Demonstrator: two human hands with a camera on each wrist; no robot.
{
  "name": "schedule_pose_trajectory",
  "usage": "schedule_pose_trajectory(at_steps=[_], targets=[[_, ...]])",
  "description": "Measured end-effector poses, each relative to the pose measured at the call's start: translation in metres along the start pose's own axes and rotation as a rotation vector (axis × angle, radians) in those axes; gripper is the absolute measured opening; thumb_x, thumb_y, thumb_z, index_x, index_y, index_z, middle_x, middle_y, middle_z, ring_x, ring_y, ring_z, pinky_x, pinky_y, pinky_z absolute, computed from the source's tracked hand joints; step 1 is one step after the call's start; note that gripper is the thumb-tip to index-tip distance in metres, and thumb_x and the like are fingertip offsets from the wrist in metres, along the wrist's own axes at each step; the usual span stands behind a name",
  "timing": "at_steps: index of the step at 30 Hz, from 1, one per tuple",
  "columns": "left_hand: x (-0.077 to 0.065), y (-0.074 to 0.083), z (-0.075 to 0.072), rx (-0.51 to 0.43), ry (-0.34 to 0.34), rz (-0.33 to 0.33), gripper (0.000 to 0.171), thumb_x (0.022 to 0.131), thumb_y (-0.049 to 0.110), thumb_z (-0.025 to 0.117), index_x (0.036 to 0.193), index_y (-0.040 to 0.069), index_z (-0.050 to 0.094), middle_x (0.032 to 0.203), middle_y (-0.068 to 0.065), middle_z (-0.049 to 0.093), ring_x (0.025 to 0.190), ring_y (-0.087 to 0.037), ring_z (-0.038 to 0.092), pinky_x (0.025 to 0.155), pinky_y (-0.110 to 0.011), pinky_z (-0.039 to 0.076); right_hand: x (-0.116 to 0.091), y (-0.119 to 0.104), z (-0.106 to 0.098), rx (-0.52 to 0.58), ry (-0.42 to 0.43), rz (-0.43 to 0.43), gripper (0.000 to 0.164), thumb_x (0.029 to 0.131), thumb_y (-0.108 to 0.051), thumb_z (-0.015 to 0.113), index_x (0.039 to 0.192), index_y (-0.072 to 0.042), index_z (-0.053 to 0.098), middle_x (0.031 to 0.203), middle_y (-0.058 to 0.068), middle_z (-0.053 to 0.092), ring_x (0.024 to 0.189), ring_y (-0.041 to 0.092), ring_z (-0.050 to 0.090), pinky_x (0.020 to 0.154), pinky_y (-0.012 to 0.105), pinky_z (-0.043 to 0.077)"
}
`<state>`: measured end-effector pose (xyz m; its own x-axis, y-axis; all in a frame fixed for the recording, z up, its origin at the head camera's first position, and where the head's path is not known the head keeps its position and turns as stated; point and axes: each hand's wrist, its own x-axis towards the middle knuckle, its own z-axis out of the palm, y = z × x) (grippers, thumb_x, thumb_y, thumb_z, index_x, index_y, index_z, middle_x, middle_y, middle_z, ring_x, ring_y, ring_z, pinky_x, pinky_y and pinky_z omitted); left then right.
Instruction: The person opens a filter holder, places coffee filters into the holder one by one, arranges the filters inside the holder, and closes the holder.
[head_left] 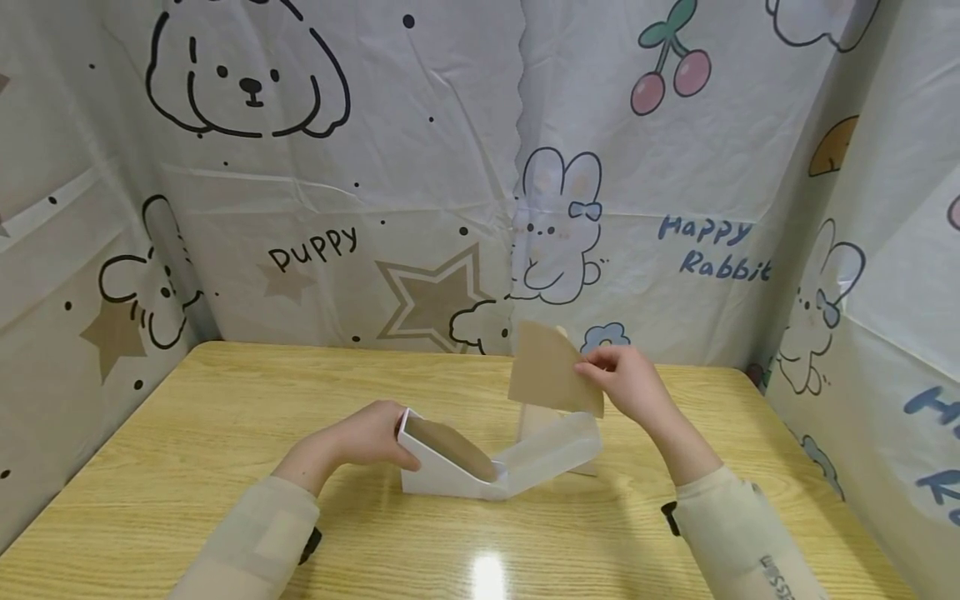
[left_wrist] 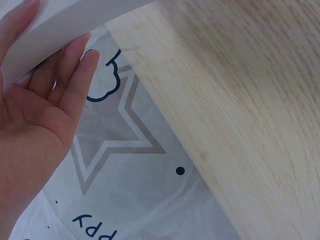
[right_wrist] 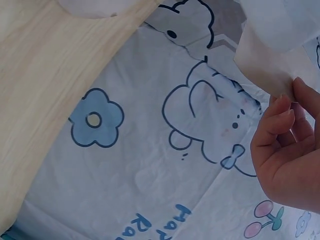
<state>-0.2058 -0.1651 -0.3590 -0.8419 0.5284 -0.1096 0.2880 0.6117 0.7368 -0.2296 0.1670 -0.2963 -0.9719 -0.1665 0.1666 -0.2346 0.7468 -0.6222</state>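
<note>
A white box (head_left: 442,477) with a slanted opening stands on the table, tilted slightly, its translucent lid (head_left: 555,454) swung out to the right. Brown coffee filter papers (head_left: 453,446) lie inside it. My left hand (head_left: 375,435) grips the box at its left end, thumb on the near side; in the left wrist view, its fingers lie along the box's white wall (left_wrist: 60,37). Above the lid, my right hand (head_left: 626,383) pinches one brown coffee filter paper (head_left: 551,367) by its right edge. The right wrist view shows thumb and fingertips on that paper.
Behind the lid stands a pale object (head_left: 528,421), mostly hidden, with a low flat part on the table. The wooden table (head_left: 225,400) meets a printed cloth (head_left: 435,167) at its back and sides.
</note>
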Motion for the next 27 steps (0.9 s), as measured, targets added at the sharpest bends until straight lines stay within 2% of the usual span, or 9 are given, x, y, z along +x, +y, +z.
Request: schedule_pose_trajectory(at_steps=[9,27], targets=[[0.001,-0.002,0.0,0.007,0.003,0.001,0.025,0.071,0.008,0.076,0.092,0.003,0.066,0.088,-0.006,0.069,0.076,-0.011,0.062,0.069,-0.027,0.051,-0.001,-0.016,-0.003,0.013,0.014,-0.037,0.02,0.089,-0.019,0.063,0.095,-0.001,0.07,0.09,0.013,0.068,0.077,0.019,0.057,0.067,0.028,0.046],[0.0,-0.001,0.001,-0.023,-0.006,-0.001,0.025,0.071,0.008,0.077,0.093,0.002,0.066,0.088,-0.006,0.07,0.076,-0.01,0.062,0.068,-0.026,0.051,-0.006,-0.034,-0.001,0.029,0.01,-0.061,0.018,0.088,-0.018,0.064,0.094,-0.002,0.071,0.087,0.011,0.069,0.073,0.017,0.056,0.066,0.027,0.045]])
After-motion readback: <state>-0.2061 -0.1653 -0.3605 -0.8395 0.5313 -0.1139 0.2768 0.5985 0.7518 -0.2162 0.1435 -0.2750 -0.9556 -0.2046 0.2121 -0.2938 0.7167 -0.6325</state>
